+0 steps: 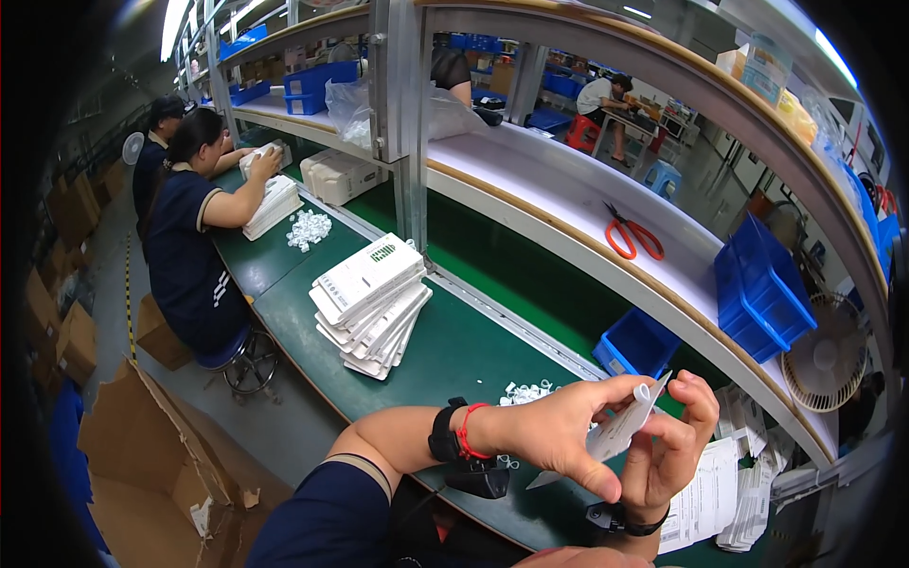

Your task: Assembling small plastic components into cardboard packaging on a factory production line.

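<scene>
My left hand (559, 431) pinches a white printed paper leaflet (620, 426) between thumb and fingers. My right hand (677, 445) grips the leaflet's other side, its fingers curled around the edge. One end of the paper bends into a small roll near the fingertips. Just beyond my left hand lies a pile of small white plastic pieces (526, 392), partly hidden by that hand. Beside my right wrist are stacked printed sheets (701, 502) and a bundle of folded leaflets (748, 506). A leaning stack of flat white boxes (374, 293) stands farther left on the green table.
A blue bin (636, 343) sits past my hands. On the shelf above are red-handled scissors (632, 232), another blue bin (760, 289) and a fan (826, 350). At left a co-worker (194, 227) handles white boxes; an open cardboard carton (161, 473) stands below my left arm.
</scene>
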